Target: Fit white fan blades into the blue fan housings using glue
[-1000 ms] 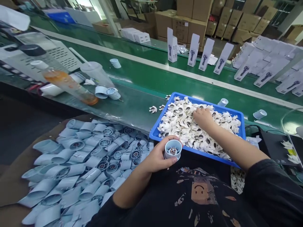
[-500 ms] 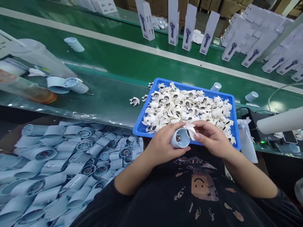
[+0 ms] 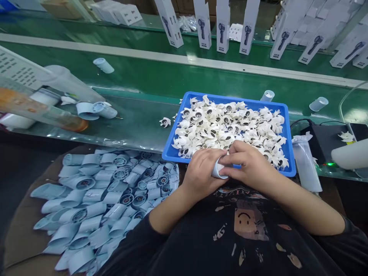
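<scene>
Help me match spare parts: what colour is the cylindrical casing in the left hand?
Pale blue; the casing shows best in the head view.

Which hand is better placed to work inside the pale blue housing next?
Probably the right hand: its fingertips are at the open mouth of the pale blue housing, while the left hand is wrapped around the outside.

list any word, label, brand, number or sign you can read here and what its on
None can be read for certain.
White boxes: small dark characters under the printed picture, too small to read.
Black shirt: lettering above the square face print, too creased and blurred to read.
Blue tray: no lettering visible.
Light blue housing in the hands: no lettering visible.
</scene>
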`<act>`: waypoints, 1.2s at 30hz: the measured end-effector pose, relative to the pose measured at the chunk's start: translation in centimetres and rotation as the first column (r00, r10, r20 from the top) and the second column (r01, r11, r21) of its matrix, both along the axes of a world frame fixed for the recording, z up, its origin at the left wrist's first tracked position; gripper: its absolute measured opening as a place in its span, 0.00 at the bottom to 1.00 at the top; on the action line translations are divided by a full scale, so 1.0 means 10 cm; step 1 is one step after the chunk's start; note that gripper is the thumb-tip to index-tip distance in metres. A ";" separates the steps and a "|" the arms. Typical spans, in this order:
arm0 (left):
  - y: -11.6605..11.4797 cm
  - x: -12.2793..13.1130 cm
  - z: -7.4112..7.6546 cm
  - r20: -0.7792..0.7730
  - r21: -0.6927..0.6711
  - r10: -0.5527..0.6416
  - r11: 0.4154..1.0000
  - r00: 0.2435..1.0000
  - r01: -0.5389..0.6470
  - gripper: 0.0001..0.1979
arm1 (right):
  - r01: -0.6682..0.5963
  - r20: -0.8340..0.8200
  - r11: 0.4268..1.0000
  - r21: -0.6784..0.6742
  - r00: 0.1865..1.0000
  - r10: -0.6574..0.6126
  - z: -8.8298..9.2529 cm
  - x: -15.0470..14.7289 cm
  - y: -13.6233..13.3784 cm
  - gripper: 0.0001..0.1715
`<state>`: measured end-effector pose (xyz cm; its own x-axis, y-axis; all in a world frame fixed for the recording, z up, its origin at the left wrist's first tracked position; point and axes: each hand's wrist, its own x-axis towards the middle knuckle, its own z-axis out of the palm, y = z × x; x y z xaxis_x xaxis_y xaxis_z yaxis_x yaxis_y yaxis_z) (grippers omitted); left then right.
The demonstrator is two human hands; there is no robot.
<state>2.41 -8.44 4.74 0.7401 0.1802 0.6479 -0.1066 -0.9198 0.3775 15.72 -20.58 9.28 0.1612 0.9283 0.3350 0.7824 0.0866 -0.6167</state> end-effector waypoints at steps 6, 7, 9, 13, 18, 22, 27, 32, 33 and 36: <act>0.04 0.02 -0.05 -0.032 -0.122 0.001 0.993 0.999 -0.005 0.22 | 0.012 0.038 0.999 0.042 0.999 -0.013 0.07 -0.02 -0.25 0.18; 0.03 0.04 -0.06 -0.033 -0.130 0.008 0.991 0.999 -0.012 0.23 | 0.029 0.094 0.998 0.056 0.995 -0.034 0.06 -0.04 -0.28 0.21; 0.01 0.06 -0.08 -0.028 -0.147 0.000 0.989 1.000 -0.004 0.23 | 0.066 0.227 0.996 0.064 0.971 -0.079 0.04 -0.07 -0.30 0.30; 0.03 0.12 -0.10 0.000 -0.237 -0.071 0.969 0.997 0.069 0.22 | 0.073 0.284 0.986 0.152 0.952 -0.115 0.00 -0.07 -0.35 0.24; 0.12 0.16 -0.04 0.028 -0.212 -0.216 0.953 0.976 0.217 0.29 | 0.127 0.390 0.990 0.062 0.910 -0.142 -0.10 -0.04 -0.41 0.37; 0.31 0.26 0.04 -0.140 -0.041 -0.301 0.954 0.943 0.298 0.31 | 0.143 0.302 0.949 0.282 0.925 -0.229 -0.13 0.02 -0.57 0.19; 0.89 1.06 0.25 -0.370 -0.088 -0.023 0.996 0.929 -0.010 0.31 | 0.186 0.184 0.864 0.467 0.936 -0.300 -0.15 0.05 -0.82 0.12; 1.22 2.16 0.41 -0.586 -0.112 0.163 0.954 0.793 -0.278 0.31 | 0.169 0.146 0.825 0.540 0.946 -0.289 -0.28 -0.06 -0.90 0.09; 1.23 2.30 0.41 -0.608 -0.105 0.153 0.957 0.779 -0.270 0.27 | 0.168 0.183 0.811 0.560 0.930 -0.319 -0.31 -0.05 -0.93 0.09; 1.21 2.52 0.42 -0.668 -0.106 0.117 0.963 0.735 -0.249 0.19 | 0.235 0.323 0.646 0.726 0.713 -0.622 -0.34 0.18 -1.13 0.17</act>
<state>27.60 3.68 8.92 0.9077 0.4181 -0.0364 0.3891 -0.8058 0.4464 17.51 -31.89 5.85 0.1115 0.3516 0.9295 0.9856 -0.1586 -0.0582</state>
